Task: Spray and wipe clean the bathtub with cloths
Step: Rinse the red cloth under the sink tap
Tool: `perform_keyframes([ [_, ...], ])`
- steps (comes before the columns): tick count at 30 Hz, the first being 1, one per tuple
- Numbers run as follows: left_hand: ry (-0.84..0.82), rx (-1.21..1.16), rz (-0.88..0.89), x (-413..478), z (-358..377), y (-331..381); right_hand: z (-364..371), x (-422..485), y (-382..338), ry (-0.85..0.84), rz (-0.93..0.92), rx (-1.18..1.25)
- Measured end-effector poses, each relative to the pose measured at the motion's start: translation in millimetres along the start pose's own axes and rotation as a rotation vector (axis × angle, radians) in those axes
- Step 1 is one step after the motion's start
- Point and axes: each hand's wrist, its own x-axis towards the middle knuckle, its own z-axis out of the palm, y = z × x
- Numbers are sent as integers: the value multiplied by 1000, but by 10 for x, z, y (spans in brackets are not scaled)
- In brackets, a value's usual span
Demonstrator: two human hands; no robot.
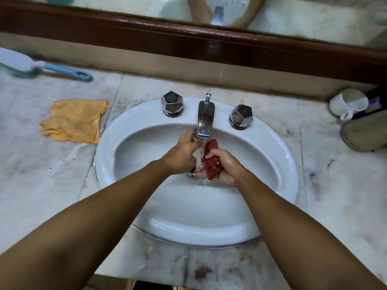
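Marble, stained and wet, makes up the surface (326,185) around the white sink (209,233) filling the lower middle of the frame. At centre the right hand (225,166) is clenched around a bunched red cloth (212,164) under the running tap (205,120), while the left hand (184,154) curls loosely beside it, holding nothing I can make out. Farther off at left lies the orange cloth (75,120) (dry-looking); I judge hard wringing could splash water onto it.

A wet, dark red cloth (212,162) is bunched into a crumpled wad under running water over the basin. A soft orange-yellow cloth (74,120) lies loosely folded and flat on the marble counter, left of it.
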Motion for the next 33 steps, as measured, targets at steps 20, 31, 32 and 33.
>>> perform_keyframes([
  [20, -209, 581, -113, 182, 37, 152, 288, 133, -235, 255, -334, -2023],
  [31, -217, -93, -430, -30, 118, -219, 257, 146, -16, 440, -434, -1527],
  [32, -141, -107, -387, -59, 135, -234, 253, 130, -32, 379, -368, -1405],
  [33, -79, -160, -342, -80, 146, -217, 245, 91, -65, 297, -312, -1291],
])
